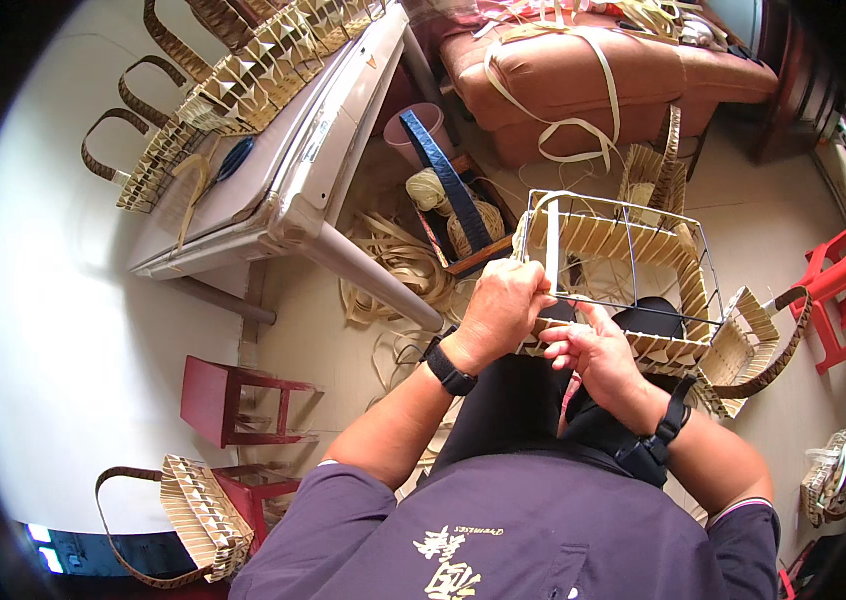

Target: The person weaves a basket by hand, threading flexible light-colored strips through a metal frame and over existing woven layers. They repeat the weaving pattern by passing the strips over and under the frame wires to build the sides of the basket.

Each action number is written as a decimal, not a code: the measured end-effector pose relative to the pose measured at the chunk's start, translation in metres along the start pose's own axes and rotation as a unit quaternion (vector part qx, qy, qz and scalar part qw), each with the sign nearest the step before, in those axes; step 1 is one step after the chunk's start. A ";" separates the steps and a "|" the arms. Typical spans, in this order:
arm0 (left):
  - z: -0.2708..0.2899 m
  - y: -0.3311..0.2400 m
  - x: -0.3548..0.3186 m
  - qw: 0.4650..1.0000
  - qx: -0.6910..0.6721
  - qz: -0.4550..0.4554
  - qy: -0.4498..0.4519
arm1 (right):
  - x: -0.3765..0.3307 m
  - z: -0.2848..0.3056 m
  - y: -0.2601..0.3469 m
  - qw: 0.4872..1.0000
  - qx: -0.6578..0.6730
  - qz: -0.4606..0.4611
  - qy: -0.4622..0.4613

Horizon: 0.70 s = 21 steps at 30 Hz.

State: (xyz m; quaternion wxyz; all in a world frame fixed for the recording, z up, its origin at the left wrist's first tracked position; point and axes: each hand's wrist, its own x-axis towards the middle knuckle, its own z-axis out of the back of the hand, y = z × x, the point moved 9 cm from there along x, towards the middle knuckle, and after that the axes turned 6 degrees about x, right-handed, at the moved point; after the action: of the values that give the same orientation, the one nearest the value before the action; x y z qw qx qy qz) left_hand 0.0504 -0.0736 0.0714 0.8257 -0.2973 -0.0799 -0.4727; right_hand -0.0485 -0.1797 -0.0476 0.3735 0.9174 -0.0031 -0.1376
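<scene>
A half-woven basket (691,275) of pale strips on a dark wire frame rests across my lap. At its near left corner my left hand (505,308) is closed in a fist around a pale flat strip (553,245), which runs up to the frame's top wire. Just right of it, my right hand (598,358) is at the near side of the basket. Its index finger reaches to the wire and the other fingers curl toward the left hand. What its fingertips pinch is too small to make out.
A finished small basket (743,345) with a brown handle sits to the right, near a red stool (843,290). Ahead are a tool basket (453,220) holding twine and loose strips (398,265). Handled baskets line the table (243,180); a brown armchair (583,85) stands beyond.
</scene>
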 end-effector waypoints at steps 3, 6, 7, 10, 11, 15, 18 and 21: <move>0.001 0.001 -0.004 1.000 -0.011 -0.001 -0.006 | -0.027 -0.008 0.010 0.987 -0.105 0.065 -0.100; -0.002 -0.003 -0.004 0.999 -0.014 -0.027 -0.015 | -0.021 -0.009 -0.001 0.984 -0.167 -0.032 0.048; -0.006 -0.003 -0.002 1.000 0.000 -0.029 -0.010 | -0.025 -0.022 0.001 0.976 -0.189 -0.031 0.106; -0.007 -0.007 0.003 0.999 0.013 -0.034 -0.003 | -0.024 -0.036 -0.007 0.986 -0.136 -0.015 0.096; -0.006 -0.012 0.005 0.997 0.034 -0.064 -0.018 | -0.018 -0.040 -0.009 0.986 -0.138 -0.015 0.095; -0.005 -0.012 0.012 0.997 0.052 -0.058 0.003 | 0.012 -0.040 -0.022 0.997 -0.029 -0.025 0.061; -0.002 -0.008 0.011 0.998 0.045 -0.035 0.020 | 0.024 -0.033 -0.030 0.999 0.029 -0.006 0.024; -0.002 0.000 0.010 0.999 0.029 -0.006 0.042 | 0.036 -0.037 -0.034 0.998 0.064 -0.007 0.025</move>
State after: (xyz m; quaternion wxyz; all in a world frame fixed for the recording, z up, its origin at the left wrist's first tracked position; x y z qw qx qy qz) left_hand 0.0551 -0.0822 0.0738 0.8341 -0.2522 -0.0606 -0.4869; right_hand -0.0078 -0.1331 -0.0546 0.3132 0.9424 0.0041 -0.1172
